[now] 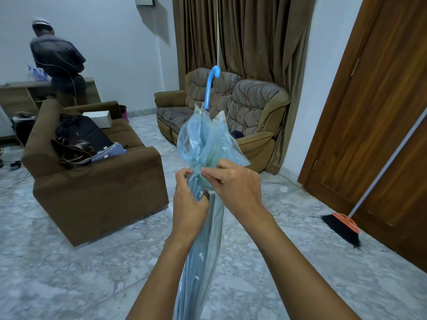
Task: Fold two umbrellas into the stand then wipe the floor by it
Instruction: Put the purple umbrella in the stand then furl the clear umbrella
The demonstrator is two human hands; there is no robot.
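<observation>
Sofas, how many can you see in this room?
2: a plain brown fabric sofa on the left holding bags, and a patterned olive sofa against the brown curtains. Others may sit outside the view.

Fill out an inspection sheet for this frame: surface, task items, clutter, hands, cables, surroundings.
Surface: marble floor, bare where the person stands.
Job's things: blue umbrella closed, handle pointing away, canopy loose near the handle; no stand, second umbrella or cloth seen.
Clutter: bags and white box on brown sofa.
Grippers: left hand grips the umbrella; right hand pinches its canopy.
Cables: cords on the floor at far left.
Surroundings: broom leaning on wooden door; patterned sofa, curtains; another person at a desk, back turned.
</observation>
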